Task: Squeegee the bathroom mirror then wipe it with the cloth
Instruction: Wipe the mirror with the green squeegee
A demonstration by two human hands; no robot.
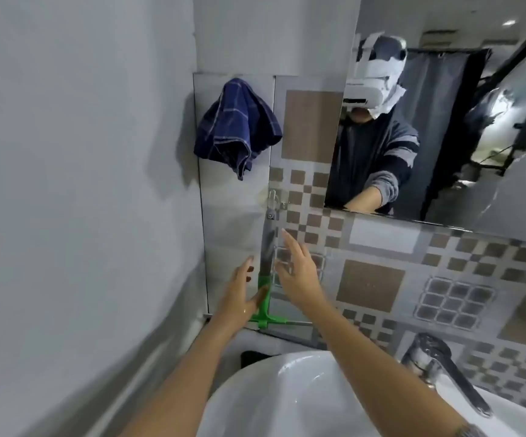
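Observation:
A squeegee (265, 298) with a green head and dark handle hangs from a metal hook (272, 200) on the tiled wall, left of the sink. My left hand (239, 294) is open just left of the handle, thumb near the green neck. My right hand (299, 272) is open just right of the handle, fingers spread and pointing up. Neither hand grips it. A dark blue checked cloth (236, 127) hangs on the wall above. The mirror (491, 197) fills the upper right and reflects a person wearing a headset.
A white sink (287, 395) lies below my arms, with a chrome tap (444, 370) at its right. A plain white wall (82, 184) closes the left side. Grey and brown patterned tiles (381, 279) run under the mirror.

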